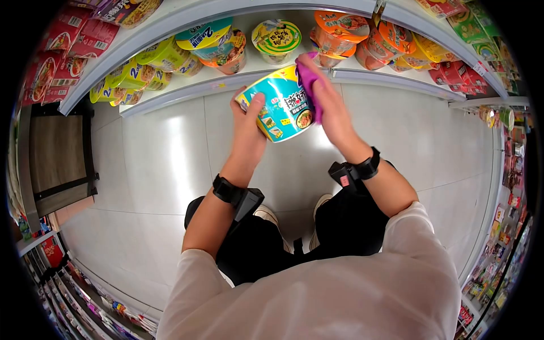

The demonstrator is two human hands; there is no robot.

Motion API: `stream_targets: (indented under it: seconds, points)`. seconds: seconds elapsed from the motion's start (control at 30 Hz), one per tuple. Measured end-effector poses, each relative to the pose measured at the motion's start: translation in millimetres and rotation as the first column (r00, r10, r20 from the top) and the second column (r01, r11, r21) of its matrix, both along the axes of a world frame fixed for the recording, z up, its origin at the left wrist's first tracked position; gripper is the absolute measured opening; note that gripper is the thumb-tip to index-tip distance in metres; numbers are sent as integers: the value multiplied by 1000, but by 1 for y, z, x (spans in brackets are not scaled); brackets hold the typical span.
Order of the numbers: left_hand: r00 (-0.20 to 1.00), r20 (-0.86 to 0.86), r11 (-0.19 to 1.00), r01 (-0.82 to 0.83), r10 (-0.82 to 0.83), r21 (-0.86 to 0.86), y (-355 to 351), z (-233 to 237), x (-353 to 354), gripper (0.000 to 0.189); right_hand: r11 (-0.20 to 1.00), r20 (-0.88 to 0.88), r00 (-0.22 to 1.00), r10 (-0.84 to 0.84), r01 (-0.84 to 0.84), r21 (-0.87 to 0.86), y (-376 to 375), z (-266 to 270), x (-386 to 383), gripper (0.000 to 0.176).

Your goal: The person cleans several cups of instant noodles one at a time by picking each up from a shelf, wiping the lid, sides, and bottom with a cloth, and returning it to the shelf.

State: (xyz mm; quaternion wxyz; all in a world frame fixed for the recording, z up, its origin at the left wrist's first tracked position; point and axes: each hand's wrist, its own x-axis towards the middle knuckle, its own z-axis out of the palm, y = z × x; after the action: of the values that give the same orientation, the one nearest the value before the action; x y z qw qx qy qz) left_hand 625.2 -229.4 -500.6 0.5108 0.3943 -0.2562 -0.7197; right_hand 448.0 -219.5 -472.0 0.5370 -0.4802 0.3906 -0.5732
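Note:
A teal and yellow instant noodle cup is tilted on its side in front of the shelf, above the floor. My left hand grips its bottom end, thumb on the printed side. At the other end, my right hand holds a purple cloth pressed against the cup's lid end. The cloth hides most of that end and part of my right fingers. Just behind the cup, a green and yellow noodle cup stands on the shelf.
The lower shelf carries stacked teal cups, green cups, orange cups and red cups. An upper shelf edge overhangs them. Racks of packets line the right side. Tiled floor lies below.

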Motion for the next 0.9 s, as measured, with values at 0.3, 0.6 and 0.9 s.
stream_targets:
  seconds: [0.3, 0.6, 0.9]
  points:
    - [962, -255, 985, 127, -95, 114, 2, -7, 5, 48, 694, -778, 576, -250, -454, -559, 15, 22, 19, 37]
    - [893, -430, 952, 236, -133, 195, -9, 18, 2, 69, 776, -577, 786, -223, -214, -593, 1, 11, -9, 40]
    - [842, -530, 926, 275, -102, 260, -6, 14, -2, 67, 778, -759, 347, -550, -117, -617, 10, 8, 21, 54]
